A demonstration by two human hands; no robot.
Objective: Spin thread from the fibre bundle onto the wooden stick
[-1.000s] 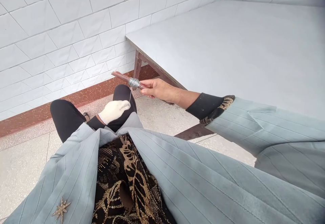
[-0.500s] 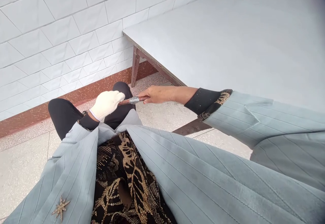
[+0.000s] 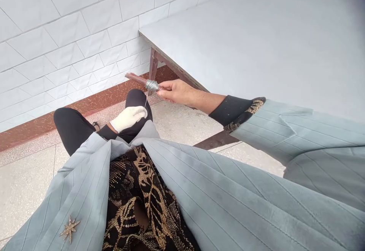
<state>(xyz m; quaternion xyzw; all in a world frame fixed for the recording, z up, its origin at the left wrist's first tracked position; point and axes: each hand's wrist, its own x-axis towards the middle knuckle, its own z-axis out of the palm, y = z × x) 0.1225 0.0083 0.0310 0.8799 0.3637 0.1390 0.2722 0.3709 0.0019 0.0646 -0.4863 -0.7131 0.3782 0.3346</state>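
My right hand [image 3: 177,91], bare, grips one end of a reddish-brown wooden stick [image 3: 135,77]. A coil of silvery wire [image 3: 152,85] is wound round the stick, close beside my fingers. From the coil a thin strand runs down to my left hand [image 3: 129,118], which wears a white knitted glove. Its fingers are closed on the strand, below the stick and over my lap. The stick's free end points up and to the left, tilted in the air. My right fingers hide its other end.
A large pale tabletop [image 3: 256,46] with a brown wooden frame stands to the right. Behind runs a white tiled wall [image 3: 68,27] with a red-brown skirting [image 3: 82,104]. My bent knees [image 3: 72,127] are below my hands, over a speckled floor [image 3: 25,190].
My left hand has let go of the stick's left end and moved down with the wire strand. My right hand has raised the stick, tilting its free end upward.
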